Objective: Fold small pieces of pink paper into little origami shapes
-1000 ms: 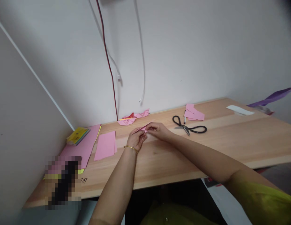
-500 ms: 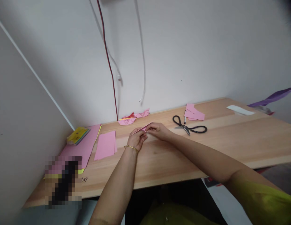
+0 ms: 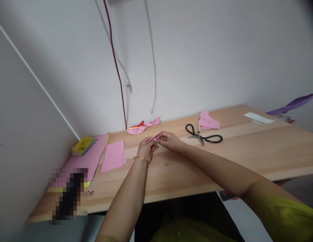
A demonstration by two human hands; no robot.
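- Between 8 and 9 o'clock of the held pink paper [image 3: 153,137], large pink sheets [image 3: 82,163] lie on the worktop [image 3: 247,148], a yellow packet [image 3: 82,146] resting on their far end.
- Also between 8 and 9, but nearer, sits a small stack of pink rectangles [image 3: 113,156].
- At 11, a red cable [image 3: 116,60] hangs along the wall.
- Between 10 and 11, near the wall, lie creased pink pieces [image 3: 136,131] with a red part among them.
- At the dial's centre, the left hand [image 3: 146,148], gold bracelet [image 3: 140,160] at its wrist, and the right hand [image 3: 171,142] come together, their fingers pinching the held pink paper above the worktop.
- At 3, black-handled scissors [image 3: 199,137] lie with blades spread.
- Between 2 and 3, a marker [image 3: 199,127] lies just beside pink offcuts [image 3: 209,122].
- Slightly above 3, well apart, lies a white strip [image 3: 258,118].
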